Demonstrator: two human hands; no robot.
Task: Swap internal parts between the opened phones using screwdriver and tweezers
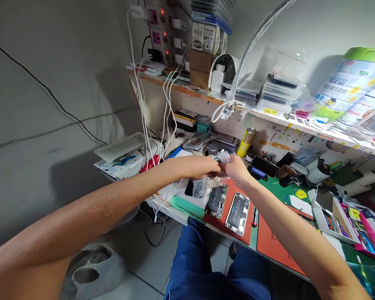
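Observation:
My left hand point(210, 166) and my right hand point(236, 170) meet over the back of the workbench, fingers closed. Between them a small clear plastic bag point(224, 156) sticks up past the fingertips; its contents are too small to make out. Just below my left hand lies another crumpled clear plastic bag point(200, 187) beside a dark phone-like piece point(189, 188). Nearer to me, two opened phones with bare batteries, a left one point(217, 201) and a right one point(237, 213), rest on a red mat point(249, 235). A small screwdriver point(255, 217) lies right of them.
Above the bench runs a shelf point(200, 92) holding boxes and a large tin point(350, 85). White cables point(140, 89) hang down at the left. A yellow spray can point(246, 141) and a dark-screened phone point(265, 166) stand behind my right hand. Tool trays point(334, 221) line the right side.

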